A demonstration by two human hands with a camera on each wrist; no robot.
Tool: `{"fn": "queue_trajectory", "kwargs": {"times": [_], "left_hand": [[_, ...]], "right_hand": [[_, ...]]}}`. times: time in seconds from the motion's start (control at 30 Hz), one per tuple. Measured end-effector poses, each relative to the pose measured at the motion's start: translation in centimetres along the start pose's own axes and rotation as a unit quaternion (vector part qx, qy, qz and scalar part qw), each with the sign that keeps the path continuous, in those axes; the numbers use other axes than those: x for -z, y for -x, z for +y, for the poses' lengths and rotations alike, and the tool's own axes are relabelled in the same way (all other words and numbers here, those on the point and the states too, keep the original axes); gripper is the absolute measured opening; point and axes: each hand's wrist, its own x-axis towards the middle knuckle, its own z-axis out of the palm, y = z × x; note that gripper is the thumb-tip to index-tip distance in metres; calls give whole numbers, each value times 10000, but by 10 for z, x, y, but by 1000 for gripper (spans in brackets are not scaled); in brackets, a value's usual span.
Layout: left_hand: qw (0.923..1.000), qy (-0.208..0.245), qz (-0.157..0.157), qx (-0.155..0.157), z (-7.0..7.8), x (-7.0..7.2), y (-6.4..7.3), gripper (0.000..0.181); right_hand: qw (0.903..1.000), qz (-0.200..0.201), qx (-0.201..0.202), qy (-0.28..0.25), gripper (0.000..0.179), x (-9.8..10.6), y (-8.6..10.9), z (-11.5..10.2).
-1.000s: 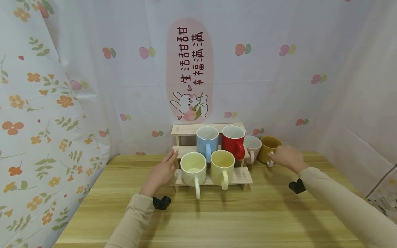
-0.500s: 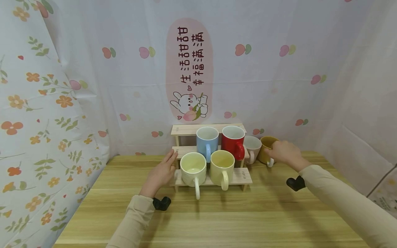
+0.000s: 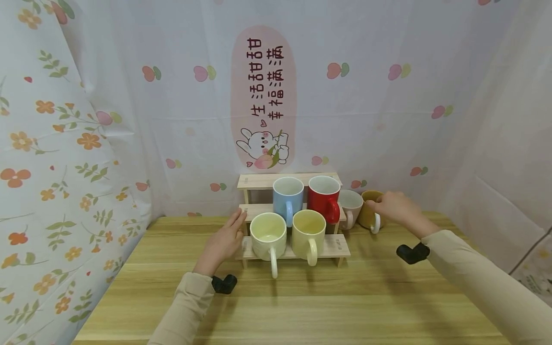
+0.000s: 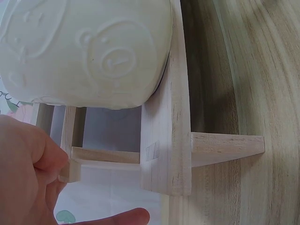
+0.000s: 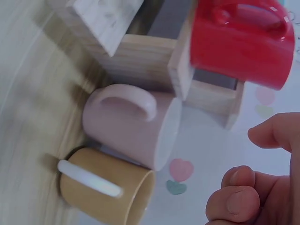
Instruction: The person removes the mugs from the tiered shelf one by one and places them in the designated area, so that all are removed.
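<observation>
My left hand (image 3: 222, 247) rests its fingers at the left end of the middle step of a three-tier wooden rack (image 3: 254, 180). In the left wrist view its thumb (image 4: 133, 216) points out, apart from the wood. My right hand (image 3: 396, 209) hovers by the rim of an ochre mug (image 3: 368, 218) with a white handle, which stands right of the rack beside a pale pink mug (image 5: 124, 119). In the right wrist view, the thumb and loosely bent fingers (image 5: 239, 201) have nothing between them.
On the middle step stand a light blue mug (image 3: 286, 194) and a red mug (image 3: 321, 196). The lowest step bears a cream embossed mug (image 3: 265, 244) and a yellow mug (image 3: 304, 242). A printed curtain (image 3: 371, 139) hangs behind the wooden table (image 3: 276, 306).
My right hand has shifted slightly left and up, from the ochre mug's handle to its rim. The ochre mug sits a little further left. My left hand stays at the rack.
</observation>
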Motion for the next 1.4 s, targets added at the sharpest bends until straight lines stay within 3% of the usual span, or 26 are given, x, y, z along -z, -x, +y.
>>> {"fn": "queue_trajectory", "kwargs": {"times": [0.63,0.87,1.13,1.4], "left_hand": [[10000,-19,44,12,-2,-1,-1,55],[10000,-72,59,-22,-3,-2,-1,54],[10000,-43,59,-31,-2,-2,0,55],[10000,-10,48,1,0,-3,1,55]], "right_hand": [[9999,23,51,-102,46,9,6,-19],[9995,136,47,-268,44,4,7,-28],[9969,664,277,-305,44,-4,3,-34],[9975,524,317,-344,55,-7,1,-50]]}}
